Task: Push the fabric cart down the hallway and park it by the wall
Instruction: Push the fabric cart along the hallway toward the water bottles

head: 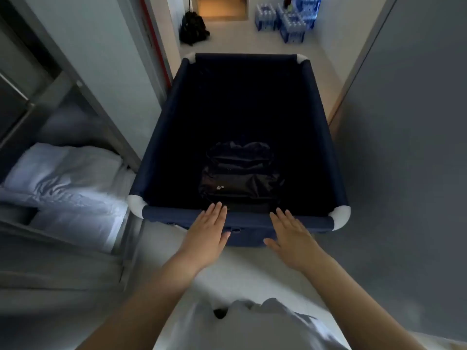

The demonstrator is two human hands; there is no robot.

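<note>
A navy fabric cart [161, 127] with white corner caps fills the middle of the hallway in front of me. A black bag [240, 173] lies in its bottom near my end. My left hand [207, 233] lies flat with fingers stretched out over the cart's near rim [252, 219]. My right hand [293, 236] does the same a little to the right. Neither hand is curled around the rim. A grey wall [404, 147] runs along the cart's right side.
A metal bunk frame [106, 122] with white pillows [68, 178] stands at the left. Ahead, a black backpack [193, 27] leans by the left wall and stacked packs of water bottles [285, 20] sit at the right. Pale floor [242, 44] lies between them.
</note>
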